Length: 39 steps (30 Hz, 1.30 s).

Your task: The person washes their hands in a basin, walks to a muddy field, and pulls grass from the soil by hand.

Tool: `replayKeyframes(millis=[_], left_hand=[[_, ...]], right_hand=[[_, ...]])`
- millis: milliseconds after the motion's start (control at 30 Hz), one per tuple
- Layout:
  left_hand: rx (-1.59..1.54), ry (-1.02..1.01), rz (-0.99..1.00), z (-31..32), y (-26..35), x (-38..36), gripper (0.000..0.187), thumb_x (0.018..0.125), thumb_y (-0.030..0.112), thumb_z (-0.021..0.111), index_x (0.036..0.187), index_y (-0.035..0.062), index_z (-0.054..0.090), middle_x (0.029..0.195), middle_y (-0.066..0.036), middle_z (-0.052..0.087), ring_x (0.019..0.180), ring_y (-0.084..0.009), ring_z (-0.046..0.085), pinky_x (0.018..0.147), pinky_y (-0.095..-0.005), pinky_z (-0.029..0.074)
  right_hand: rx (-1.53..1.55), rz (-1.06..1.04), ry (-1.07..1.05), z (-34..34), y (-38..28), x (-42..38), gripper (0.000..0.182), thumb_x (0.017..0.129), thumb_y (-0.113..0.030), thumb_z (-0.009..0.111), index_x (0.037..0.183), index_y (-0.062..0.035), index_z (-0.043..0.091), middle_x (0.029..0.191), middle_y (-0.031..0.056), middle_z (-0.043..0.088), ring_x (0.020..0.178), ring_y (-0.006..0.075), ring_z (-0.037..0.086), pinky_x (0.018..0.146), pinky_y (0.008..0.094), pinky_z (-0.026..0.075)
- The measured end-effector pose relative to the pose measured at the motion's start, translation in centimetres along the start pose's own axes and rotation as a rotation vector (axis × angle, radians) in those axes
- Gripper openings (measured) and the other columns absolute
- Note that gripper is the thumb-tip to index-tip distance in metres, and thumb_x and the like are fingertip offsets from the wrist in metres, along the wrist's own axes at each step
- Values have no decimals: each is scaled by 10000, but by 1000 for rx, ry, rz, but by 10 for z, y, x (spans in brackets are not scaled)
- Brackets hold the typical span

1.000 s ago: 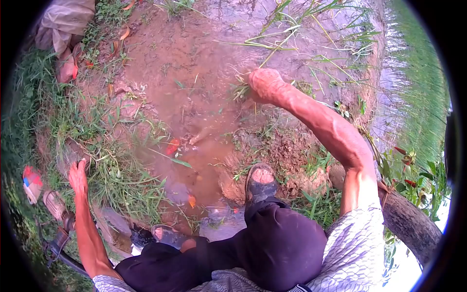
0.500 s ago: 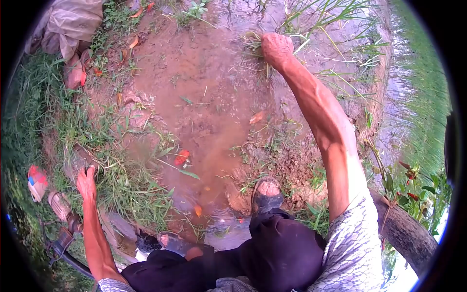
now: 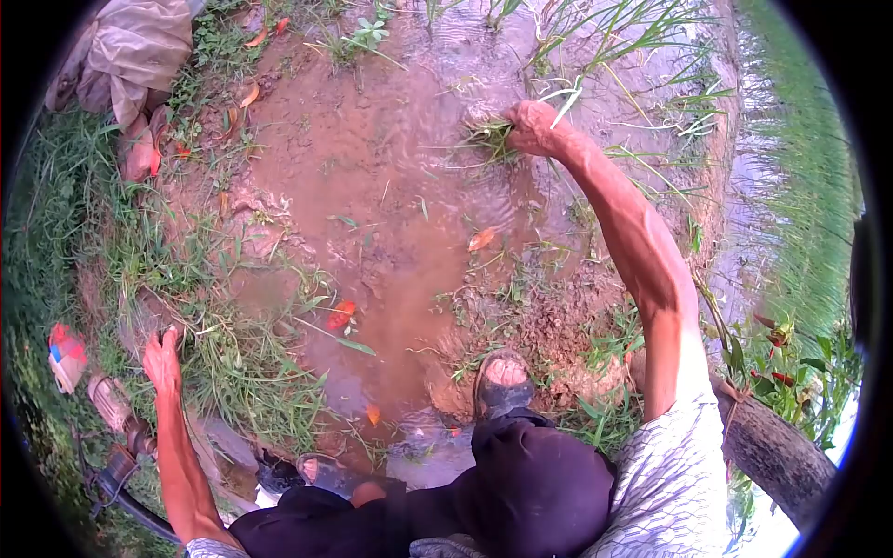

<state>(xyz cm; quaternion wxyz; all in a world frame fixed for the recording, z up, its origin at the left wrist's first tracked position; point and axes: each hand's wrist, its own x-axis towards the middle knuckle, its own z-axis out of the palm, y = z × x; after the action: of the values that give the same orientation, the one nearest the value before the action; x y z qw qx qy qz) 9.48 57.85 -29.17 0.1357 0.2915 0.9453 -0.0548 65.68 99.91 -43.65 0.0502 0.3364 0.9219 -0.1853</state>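
A: Where's the grass tuft (image 3: 491, 139)?
B: At the fingertip side of the right hand (image 3: 535, 128), low over muddy water (image 3: 400, 288). Fist closed, fingers pressed together round the tuft's near end.
A: How far along?
B: One tuft gripped. Loose or rooted, can't tell. Long blades (image 3: 595, 37) stand ungathered beyond that hand.
A: Nearer the body?
B: Orange leaf (image 3: 481, 240) below the right hand, sandalled foot (image 3: 505, 372) further down.
A: Left hand (image 3: 163, 361)?
B: Well apart from the right, just beside matted grass (image 3: 260, 372). Spread or pinching, can't tell; no held item made out.
A: Hidden or cut off?
B: Right fingertips and the tuft's base hidden. Water too cloudy to see the bottom. Crumpled cloth (image 3: 153, 56), far above the left hand, cut by the dark lens edge; contents unclear.
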Motion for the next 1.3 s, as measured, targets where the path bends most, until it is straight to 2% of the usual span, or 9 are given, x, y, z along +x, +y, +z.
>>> replayKeyframes(millis=[67, 167, 300, 567, 733, 967, 1133, 1167, 1300], left_hand=[[8, 23, 13, 1, -5, 1, 756, 842, 500, 554, 1310, -92, 511, 1269, -335, 544, 1208, -446, 516, 1034, -434, 365], [14, 23, 30, 6, -12, 6, 757, 842, 495, 556, 1309, -99, 507, 1278, -339, 535, 1213, -447, 511, 1039, -431, 364], [-1, 4, -1, 2, -4, 2, 753, 841, 484, 567, 1305, -105, 506, 1282, -340, 531, 1219, -448, 504, 1044, -427, 362], [-13, 42, 12, 9, -12, 3, 754, 835, 480, 576, 1311, -99, 504, 1292, -337, 527, 1223, -448, 503, 1047, -429, 362], [12, 48, 3, 8, -7, 0, 750, 828, 473, 583, 1310, -97, 506, 1285, -339, 531, 1214, -448, 510, 1044, -428, 365], [-35, 30, 0, 1, 5, -4, 745, 825, 469, 590, 1310, -92, 508, 1263, -331, 551, 1198, -444, 523, 1031, -429, 373], [-10, 54, 22, 6, -6, 0, 742, 833, 479, 578, 1309, -86, 516, 1270, -321, 552, 1196, -436, 527, 1028, -433, 370], [-2, 54, 23, 5, -5, 0, 742, 835, 483, 574, 1308, -86, 517, 1269, -320, 553, 1195, -435, 527, 1029, -433, 369], [-4, 13, 1, 0, 3, -2, 746, 844, 489, 565, 1308, -93, 512, 1276, -318, 551, 1207, -432, 521, 1041, -427, 363]], right_hand=[[89, -116, -3, 9, 19, -4, 156, 733, -157, 579, 801, -40, 656, 730, 199, 632, 733, 338, 664, 653, 445, 535], [-138, 321, 155, 2, 19, 4, 197, 707, -159, 603, 849, -24, 622, 779, 219, 614, 798, 386, 648, 696, 478, 520], [-279, 406, 335, 3, 31, 13, 187, 761, -64, 565, 943, -26, 589, 935, 220, 615, 776, 395, 665, 644, 491, 545], [-20, 659, 389, 2, 56, 44, 395, 830, -98, 549, 1203, 11, 479, 1114, 379, 518, 833, 493, 650, 737, 511, 560], [-151, 564, 423, 20, 86, 50, 194, 773, -81, 528, 898, 28, 627, 874, 320, 634, 894, 463, 634, 775, 516, 522], [-47, 402, 274, 2, 67, 47, 174, 728, -107, 557, 809, 20, 644, 792, 269, 642, 776, 436, 648, 726, 508, 518], [-106, 161, 168, -15, 40, 7, 225, 777, -154, 557, 956, -46, 640, 754, 226, 635, 728, 403, 655, 665, 483, 528], [151, 132, 33, -29, 28, -9, 248, 792, -190, 563, 978, -44, 636, 750, 229, 624, 751, 402, 650, 676, 487, 516], [69, 335, -171, -71, 20, -59, 173, 733, -127, 625, 862, -13, 619, 782, 233, 633, 792, 412, 636, 679, 473, 488]])
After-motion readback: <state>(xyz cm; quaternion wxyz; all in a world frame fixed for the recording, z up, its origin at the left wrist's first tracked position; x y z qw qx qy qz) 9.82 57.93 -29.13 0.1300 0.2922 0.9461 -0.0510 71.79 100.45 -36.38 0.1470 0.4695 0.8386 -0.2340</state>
